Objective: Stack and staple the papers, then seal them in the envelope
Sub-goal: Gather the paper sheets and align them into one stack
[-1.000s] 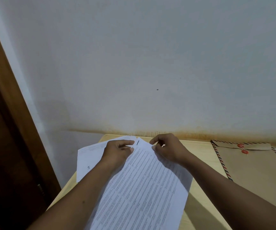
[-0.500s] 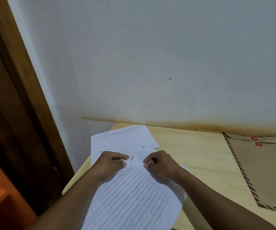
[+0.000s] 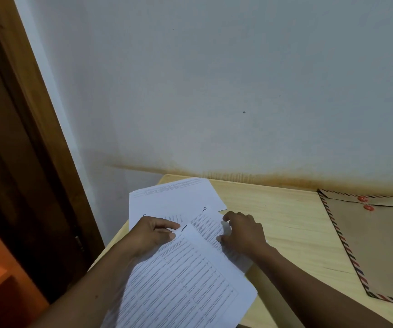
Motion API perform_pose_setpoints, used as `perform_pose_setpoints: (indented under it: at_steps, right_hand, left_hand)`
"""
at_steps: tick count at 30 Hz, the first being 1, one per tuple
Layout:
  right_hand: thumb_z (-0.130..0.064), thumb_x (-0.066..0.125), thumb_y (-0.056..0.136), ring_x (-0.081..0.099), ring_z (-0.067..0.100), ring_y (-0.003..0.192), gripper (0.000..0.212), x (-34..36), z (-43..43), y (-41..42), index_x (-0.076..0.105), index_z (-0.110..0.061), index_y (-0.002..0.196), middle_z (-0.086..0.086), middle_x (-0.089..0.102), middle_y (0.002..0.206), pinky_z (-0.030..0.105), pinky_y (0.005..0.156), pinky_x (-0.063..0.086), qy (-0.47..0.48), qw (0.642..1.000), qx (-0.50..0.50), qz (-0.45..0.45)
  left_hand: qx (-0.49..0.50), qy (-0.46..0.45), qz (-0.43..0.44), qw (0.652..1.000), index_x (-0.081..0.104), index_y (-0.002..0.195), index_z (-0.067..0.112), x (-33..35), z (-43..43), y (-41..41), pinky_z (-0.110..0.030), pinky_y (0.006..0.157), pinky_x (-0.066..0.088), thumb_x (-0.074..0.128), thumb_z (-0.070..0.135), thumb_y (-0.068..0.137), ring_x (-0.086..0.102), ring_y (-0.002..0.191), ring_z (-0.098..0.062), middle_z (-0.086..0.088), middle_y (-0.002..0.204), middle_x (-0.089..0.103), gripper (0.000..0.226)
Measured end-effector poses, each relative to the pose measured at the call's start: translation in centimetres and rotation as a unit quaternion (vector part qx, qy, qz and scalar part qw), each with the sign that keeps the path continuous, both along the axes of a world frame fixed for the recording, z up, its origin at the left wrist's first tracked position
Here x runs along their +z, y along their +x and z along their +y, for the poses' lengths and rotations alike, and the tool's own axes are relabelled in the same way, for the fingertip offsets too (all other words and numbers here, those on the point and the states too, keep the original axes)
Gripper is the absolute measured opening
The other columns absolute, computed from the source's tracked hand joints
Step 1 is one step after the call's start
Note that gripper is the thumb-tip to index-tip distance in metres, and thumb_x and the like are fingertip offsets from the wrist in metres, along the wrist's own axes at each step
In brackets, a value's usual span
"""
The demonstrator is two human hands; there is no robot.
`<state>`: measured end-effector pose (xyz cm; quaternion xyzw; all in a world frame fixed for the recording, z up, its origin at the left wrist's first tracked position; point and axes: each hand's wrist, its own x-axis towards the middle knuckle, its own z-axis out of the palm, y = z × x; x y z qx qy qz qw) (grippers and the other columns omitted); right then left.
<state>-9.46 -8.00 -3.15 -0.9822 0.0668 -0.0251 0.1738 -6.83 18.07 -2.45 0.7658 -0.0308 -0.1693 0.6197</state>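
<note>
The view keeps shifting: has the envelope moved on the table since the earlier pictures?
No. The envelope still lies with its flap end at the back edge of the table, equally far from its far left corner; only the camera shifted.

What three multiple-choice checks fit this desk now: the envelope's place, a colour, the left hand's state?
1. Where is the envelope relative to the papers? A) left B) right, on the table C) on top
2. What colour are the envelope's two round fasteners? A) red B) blue C) green
3. What is the left hand doing? A) lying flat B) pinching the top sheet C) holding a stapler
1 B: it lies at the table's right side, apart from the papers. 2 A: both discs show red. 3 B: thumb and forefinger close on the sheet's corner.
</note>
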Motion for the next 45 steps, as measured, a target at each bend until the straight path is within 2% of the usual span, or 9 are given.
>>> perform_pose_setpoints:
  at_steps: [3, 13, 17, 22, 26, 30, 35, 38, 45]
  right_hand:
    - [-0.048, 0.073, 0.08, 0.043, 0.026, 0.13, 0.073, 0.1, -0.1, 0.2, 0.039, -0.029, 0.142, 0.0, 0.052, 0.137, 0.042, 0.101, 0.038, 0.007, 1.0, -0.004, 0.01]
    - [-0.048, 0.069, 0.081, 0.05, 0.024, 0.123, 0.065, 0.0, -0.9, -0.2, 0.042, -0.028, 0.137, -0.004, 0.059, 0.127, 0.042, 0.097, 0.035, -0.014, 1.0, 0.0, -0.024]
    - [-0.047, 0.07, 0.083, 0.048, 0.028, 0.125, 0.076, -0.3, -1.3, -0.5, 0.034, -0.026, 0.146, 0.002, 0.057, 0.132, 0.04, 0.097, 0.041, -0.001, 0.999, 0.002, -0.034]
    - [-0.051, 0.069, 0.078, 0.054, 0.028, 0.117, 0.068, 0.0, -1.8, -0.3, 0.044, -0.027, 0.136, -0.005, 0.065, 0.123, 0.041, 0.091, 0.038, -0.017, 1.0, -0.001, -0.017]
    - [-0.038, 0.074, 0.077, 0.056, 0.021, 0.115, 0.059, 0.0, -2.4, -0.5, 0.047, -0.032, 0.13, -0.009, 0.067, 0.114, 0.039, 0.091, 0.032, 0.076, 0.997, -0.013, -0.015]
    - [-0.016, 0.075, 0.078, 0.062, 0.019, 0.088, 0.05, 0.5, -3.7, -0.9, 0.053, -0.031, 0.12, -0.001, 0.064, 0.097, 0.04, 0.084, 0.052, 0.23, 0.973, 0.024, -0.027]
    - [-0.004, 0.07, 0.077, 0.068, 0.027, 0.082, 0.057, 3.2, -5.7, -1.7, 0.054, -0.036, 0.121, 0.002, 0.059, 0.112, 0.038, 0.071, 0.059, 0.374, 0.926, 0.044, -0.014]
    - [-0.005, 0.064, 0.079, 0.071, 0.023, 0.091, 0.054, 4.7, -6.5, -1.9, 0.054, -0.036, 0.122, -0.002, 0.064, 0.114, 0.041, 0.079, 0.059, 0.392, 0.919, 0.046, -0.018]
    - [-0.002, 0.052, 0.089, 0.073, 0.017, 0.092, 0.038, 5.8, -6.6, -2.6, 0.064, -0.027, 0.115, -0.004, 0.076, 0.1, 0.036, 0.082, 0.057, 0.385, 0.92, 0.072, -0.03]
  left_hand:
    - [-0.003, 0.014, -0.02, 1.0, 0.079, 0.101, 0.01, 0.5, -0.7, 0.2, -0.021, 0.086, 0.053, 0.073, -0.006, 0.088, 0.071, 0.091, -0.021, -0.016, 0.087, 0.075, 0.021]
    - [0.018, 0.046, -0.088, 0.995, 0.081, 0.099, 0.021, 0.6, -2.3, 0.6, -0.024, 0.093, 0.053, 0.077, 0.002, 0.088, 0.072, 0.09, -0.016, -0.025, 0.099, 0.075, 0.022]
    - [0.025, 0.065, -0.102, 0.992, 0.08, 0.095, 0.028, 0.4, -3.1, 0.7, -0.021, 0.09, 0.052, 0.077, 0.005, 0.089, 0.071, 0.088, -0.012, -0.009, 0.084, 0.076, 0.025]
    - [0.014, 0.08, -0.095, 0.992, 0.08, 0.097, 0.028, 0.1, -4.0, 0.6, -0.013, 0.083, 0.047, 0.076, 0.007, 0.09, 0.069, 0.086, -0.008, 0.001, 0.075, 0.071, 0.023]
    - [0.011, 0.079, -0.095, 0.992, 0.081, 0.096, 0.029, -0.1, -4.6, 0.5, -0.014, 0.085, 0.047, 0.076, 0.006, 0.09, 0.068, 0.082, -0.005, 0.008, 0.071, 0.07, 0.024]
    - [0.031, 0.061, -0.118, 0.991, 0.08, 0.098, 0.028, 0.3, -4.9, 0.9, -0.014, 0.08, 0.047, 0.074, 0.007, 0.091, 0.067, 0.077, -0.003, 0.006, 0.077, 0.073, 0.023]
    - [0.037, 0.033, -0.15, 0.987, 0.079, 0.101, 0.02, 1.6, -6.2, 1.6, -0.006, 0.07, 0.047, 0.072, 0.0, 0.091, 0.065, 0.068, 0.005, -0.002, 0.08, 0.072, 0.023]
    - [0.027, 0.007, -0.152, 0.988, 0.079, 0.104, 0.014, 2.2, -7.6, 1.8, -0.003, 0.066, 0.047, 0.07, -0.004, 0.091, 0.064, 0.065, 0.004, -0.005, 0.08, 0.069, 0.023]
    - [0.015, -0.028, -0.161, 0.986, 0.081, 0.103, 0.018, 2.8, -10.4, 2.4, -0.014, 0.081, 0.051, 0.071, -0.002, 0.091, 0.067, 0.084, -0.015, -0.01, 0.088, 0.073, 0.025]
